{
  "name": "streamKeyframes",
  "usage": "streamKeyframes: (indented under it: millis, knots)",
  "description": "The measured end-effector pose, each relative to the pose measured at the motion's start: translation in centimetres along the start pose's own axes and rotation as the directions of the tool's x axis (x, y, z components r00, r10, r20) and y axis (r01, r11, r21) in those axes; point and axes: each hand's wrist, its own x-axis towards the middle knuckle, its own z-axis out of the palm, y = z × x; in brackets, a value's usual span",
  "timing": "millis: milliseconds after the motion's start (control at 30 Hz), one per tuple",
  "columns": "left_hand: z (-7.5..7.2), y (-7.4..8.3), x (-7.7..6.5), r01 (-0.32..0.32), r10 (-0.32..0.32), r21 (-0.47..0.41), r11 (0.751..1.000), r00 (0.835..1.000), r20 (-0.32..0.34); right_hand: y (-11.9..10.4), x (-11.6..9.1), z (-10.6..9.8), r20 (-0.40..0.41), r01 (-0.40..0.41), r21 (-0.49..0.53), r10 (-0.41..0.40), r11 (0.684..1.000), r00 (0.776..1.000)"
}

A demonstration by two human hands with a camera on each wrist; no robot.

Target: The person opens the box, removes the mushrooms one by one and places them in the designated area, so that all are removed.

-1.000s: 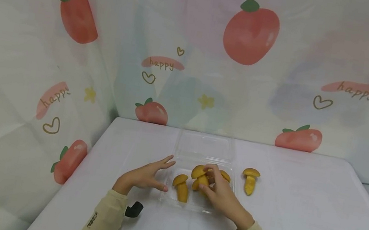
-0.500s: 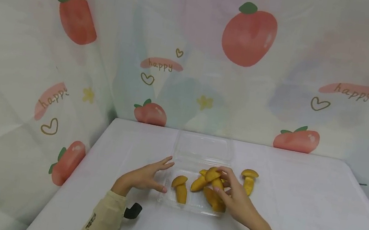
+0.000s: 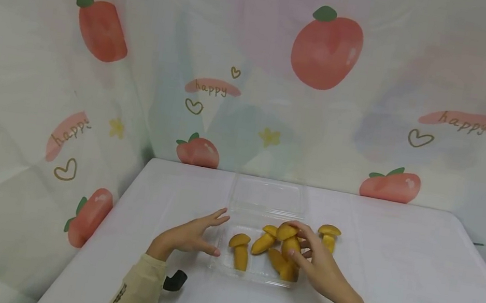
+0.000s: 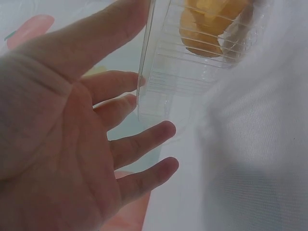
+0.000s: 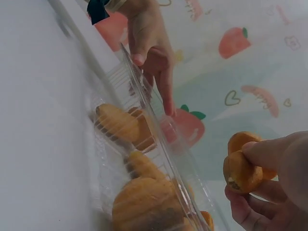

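A yellow-brown mushroom (image 3: 288, 238) is pinched between the thumb and fingers of my right hand (image 3: 322, 268), raised over the right part of a clear plastic box (image 3: 247, 279). The right wrist view shows this mushroom (image 5: 244, 168) held above the box's rim. Inside the box lie a mushroom (image 3: 239, 253) at the left, another (image 3: 264, 240) tilted in the middle and more mushroom pieces (image 3: 281, 266) at the right, partly hidden by the held one. Beside the box's left wall, my left hand (image 3: 189, 235) has its fingers extended and spread; its fingertips are near the rim (image 4: 144, 62).
The box's clear lid (image 3: 268, 197) lies folded back behind it on the white table (image 3: 393, 279). To the right of the box lies a single mushroom (image 3: 330, 232), partly behind my right hand. A printed curtain (image 3: 316, 105) stands along the back and left edges.
My right hand has moved right with the mushroom, uncovering the mushrooms in the middle and right of the box. The left hand has stayed at the box's left side.
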Motion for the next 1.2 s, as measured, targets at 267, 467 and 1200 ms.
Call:
streamKeyframes:
  millis: [267,467,1200]
  knots:
    - [0.0,0.1,-0.4,0.015,-0.015,-0.004,1.0,1.0,-0.012,0.6,0.0,-1.6,-0.051,0.009,-0.055,-0.012,0.998,0.999]
    - [0.1,-0.2,-0.4,0.009,-0.009,-0.002,1.0,1.0,-0.008,0.8,-0.3,-2.4,-0.07,-0.009,-0.061,0.005,0.998,0.998]
    - [0.3,-0.1,0.1,0.0,0.0,-0.014,1.0,1.0,-0.013,2.8,-0.6,-6.4,-0.111,-0.072,-0.079,0.063,0.994,0.992]
